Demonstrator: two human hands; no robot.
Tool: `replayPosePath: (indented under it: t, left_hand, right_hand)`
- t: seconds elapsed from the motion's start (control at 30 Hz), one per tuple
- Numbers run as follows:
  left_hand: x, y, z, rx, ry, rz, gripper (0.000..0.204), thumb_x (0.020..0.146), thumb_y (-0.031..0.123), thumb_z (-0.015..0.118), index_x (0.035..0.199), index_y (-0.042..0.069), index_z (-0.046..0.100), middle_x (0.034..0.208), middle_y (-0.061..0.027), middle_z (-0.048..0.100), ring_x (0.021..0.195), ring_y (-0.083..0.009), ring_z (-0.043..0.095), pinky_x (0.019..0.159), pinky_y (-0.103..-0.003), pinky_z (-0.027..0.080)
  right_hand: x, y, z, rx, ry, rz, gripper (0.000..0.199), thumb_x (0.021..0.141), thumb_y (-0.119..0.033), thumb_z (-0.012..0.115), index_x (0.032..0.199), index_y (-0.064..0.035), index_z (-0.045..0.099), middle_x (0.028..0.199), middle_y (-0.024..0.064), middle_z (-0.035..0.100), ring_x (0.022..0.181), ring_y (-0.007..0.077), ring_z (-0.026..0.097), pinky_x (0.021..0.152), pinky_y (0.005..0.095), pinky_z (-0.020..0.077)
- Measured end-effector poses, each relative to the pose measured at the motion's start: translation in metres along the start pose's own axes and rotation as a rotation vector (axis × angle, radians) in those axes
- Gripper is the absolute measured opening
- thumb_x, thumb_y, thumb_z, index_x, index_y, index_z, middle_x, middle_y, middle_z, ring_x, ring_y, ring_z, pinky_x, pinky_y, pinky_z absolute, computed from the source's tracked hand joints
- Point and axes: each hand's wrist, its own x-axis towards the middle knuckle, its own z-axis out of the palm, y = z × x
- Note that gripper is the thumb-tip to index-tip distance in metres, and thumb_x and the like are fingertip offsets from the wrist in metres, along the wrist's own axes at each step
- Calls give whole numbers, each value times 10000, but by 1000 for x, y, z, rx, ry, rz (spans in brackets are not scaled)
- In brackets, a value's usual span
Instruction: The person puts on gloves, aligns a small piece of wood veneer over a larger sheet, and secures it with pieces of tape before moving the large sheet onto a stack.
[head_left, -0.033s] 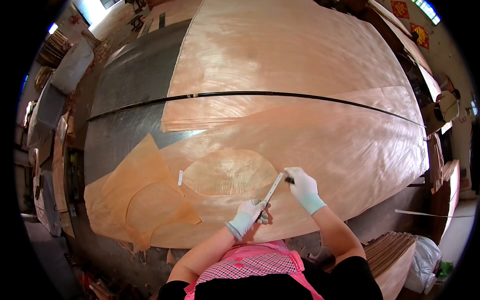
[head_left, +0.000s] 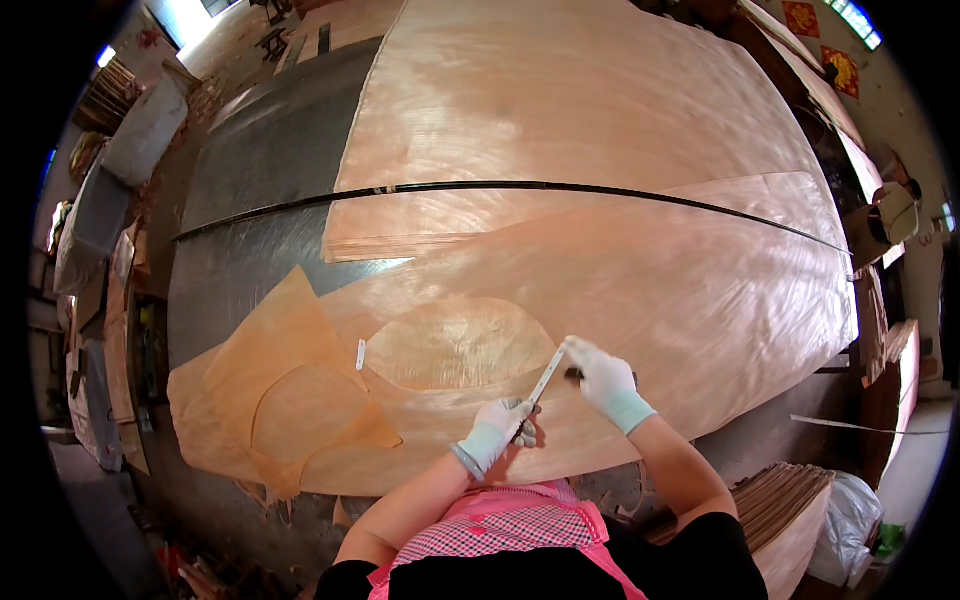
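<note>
My left hand (head_left: 498,432), in a white glove with a pale green cuff, is closed on the lower end of a narrow white strip of perforated tape (head_left: 547,374). Something dark also shows under its fingers. The strip slants up toward my gloved right hand (head_left: 600,378), whose fingertips meet its upper end. A small dark object (head_left: 573,374) is tucked in that right hand; its kind is hidden. Left of the strip lies an oval veneer patch (head_left: 460,345) on a large veneer sheet (head_left: 680,270). A short white tape piece (head_left: 361,355) sits at the patch's left tip.
An orange veneer offcut (head_left: 285,340) with a curved cut lies at the left. A long thin black rod (head_left: 470,187) crosses the sheets. Farther back is a veneer stack (head_left: 560,90) beside a dark tabletop (head_left: 265,150). More stacked sheets (head_left: 780,510) stand at lower right.
My right hand has shifted slightly, bringing its fingertips onto the strip's upper end. The dark object in it has turned a little. My left hand has stayed in place.
</note>
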Motion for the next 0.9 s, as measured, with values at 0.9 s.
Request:
replayPosePath:
  t: [0.9]
  left_hand:
    - [59,142,-76,230,219,201,265,938,187,582,848,-49,663,632,-147,643,465,-212,628,433,-324,529]
  right_hand:
    - [125,-71,-28,-231,-324,-117,872,768,22,566,1554,-121,217,1644,45,150,979,273,691,767,412,554]
